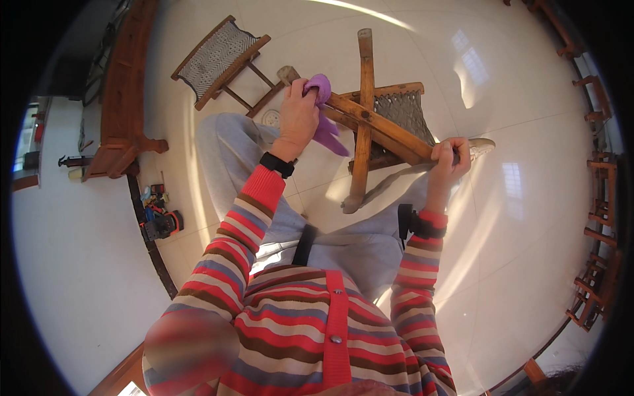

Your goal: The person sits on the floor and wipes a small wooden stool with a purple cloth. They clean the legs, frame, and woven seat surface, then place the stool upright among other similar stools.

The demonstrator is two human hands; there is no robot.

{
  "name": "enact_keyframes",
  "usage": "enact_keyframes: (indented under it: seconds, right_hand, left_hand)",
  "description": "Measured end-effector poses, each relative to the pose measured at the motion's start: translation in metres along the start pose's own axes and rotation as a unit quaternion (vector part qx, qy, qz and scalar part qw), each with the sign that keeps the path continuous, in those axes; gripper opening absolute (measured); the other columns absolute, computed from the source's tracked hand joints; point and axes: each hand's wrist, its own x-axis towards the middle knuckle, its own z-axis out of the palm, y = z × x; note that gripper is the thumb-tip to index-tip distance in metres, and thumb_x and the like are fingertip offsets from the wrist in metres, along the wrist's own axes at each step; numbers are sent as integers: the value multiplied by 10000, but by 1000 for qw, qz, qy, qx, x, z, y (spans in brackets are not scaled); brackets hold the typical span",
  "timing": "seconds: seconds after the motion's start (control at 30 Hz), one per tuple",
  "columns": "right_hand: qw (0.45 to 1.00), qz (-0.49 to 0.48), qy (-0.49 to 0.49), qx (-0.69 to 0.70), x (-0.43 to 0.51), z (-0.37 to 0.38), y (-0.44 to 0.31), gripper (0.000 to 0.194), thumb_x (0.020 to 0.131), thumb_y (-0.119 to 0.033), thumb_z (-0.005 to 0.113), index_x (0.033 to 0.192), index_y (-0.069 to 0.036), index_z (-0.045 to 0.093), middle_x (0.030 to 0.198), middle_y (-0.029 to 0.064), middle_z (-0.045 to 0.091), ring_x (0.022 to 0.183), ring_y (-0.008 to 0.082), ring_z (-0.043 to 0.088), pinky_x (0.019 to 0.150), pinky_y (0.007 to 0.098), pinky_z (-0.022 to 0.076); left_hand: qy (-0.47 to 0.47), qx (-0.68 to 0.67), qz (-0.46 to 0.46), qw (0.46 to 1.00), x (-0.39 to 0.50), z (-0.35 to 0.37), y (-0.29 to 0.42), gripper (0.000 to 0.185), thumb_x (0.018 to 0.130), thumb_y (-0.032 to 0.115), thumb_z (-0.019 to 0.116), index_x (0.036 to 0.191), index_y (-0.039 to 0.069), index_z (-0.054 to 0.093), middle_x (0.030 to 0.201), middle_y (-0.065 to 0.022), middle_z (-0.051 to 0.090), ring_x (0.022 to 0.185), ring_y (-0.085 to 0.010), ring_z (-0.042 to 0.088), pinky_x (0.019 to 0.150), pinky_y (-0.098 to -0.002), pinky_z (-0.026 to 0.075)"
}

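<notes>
A wooden folding stool (pixel 365 115) is held up in front of me, its crossed legs towards me and its dark woven seat (pixel 403 111) beyond them. My left hand (pixel 298 116) grips a purple cloth (pixel 329 133) wrapped around one leg, close to that leg's worn, pale end. Part of the cloth hangs down below the fingers. On the other side, my right hand (pixel 451 152) is closed around the stool's wooden frame at the lower right end of the same leg. The fingers hide the exact spot it grips.
Another folding stool (pixel 220 62) with a patterned fabric seat stands on the tiled floor at upper left. Tools, including a black and orange power tool (pixel 163 225), lie by the left wall near a wooden cabinet (pixel 124 99). Wooden chairs (pixel 602 198) line the right side.
</notes>
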Motion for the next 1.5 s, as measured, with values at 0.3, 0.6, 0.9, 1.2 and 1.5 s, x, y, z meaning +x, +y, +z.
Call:
enact_keyframes:
  seconds: [0.3,0.6,0.9,1.2,1.5]
  right_hand:
    - [1000,-7,-5,0,0,0,-1,82,865,-33,533,787,-17,512,605,13,507,523,75,457,516,226,383]
    - [1000,0,4,-11,-3,3,-1,88,874,-36,539,792,-23,511,593,7,508,513,68,456,505,227,381]
    - [1000,-3,6,-22,-3,3,-1,91,869,-42,535,785,-22,504,593,11,511,512,65,454,502,229,378]
    - [998,-35,-4,-49,-3,5,-11,100,886,-65,502,797,-20,514,624,21,528,557,74,458,534,228,366]
    - [994,-89,20,-60,0,5,-4,83,865,-89,508,828,-14,511,802,62,563,724,152,494,664,280,418]
  left_hand:
    - [-36,-77,69,994,-21,20,73,348,755,-16,626,1102,-15,653,1251,-194,545,1161,-404,541,1017,-457,458]
    - [-3,16,15,1000,-4,1,29,317,772,-4,626,1087,-27,657,1256,-200,562,1143,-396,547,1011,-456,451]
    - [-38,0,115,993,-18,10,63,265,787,52,621,1046,40,673,1264,-113,569,1093,-320,557,905,-447,467]
    - [-67,-54,108,991,-5,5,67,325,785,3,611,1108,-5,649,1235,-202,569,1126,-389,576,958,-452,469]
    - [-178,-89,364,910,3,19,153,207,828,162,621,986,64,712,1255,-117,569,1054,-287,579,863,-409,466]
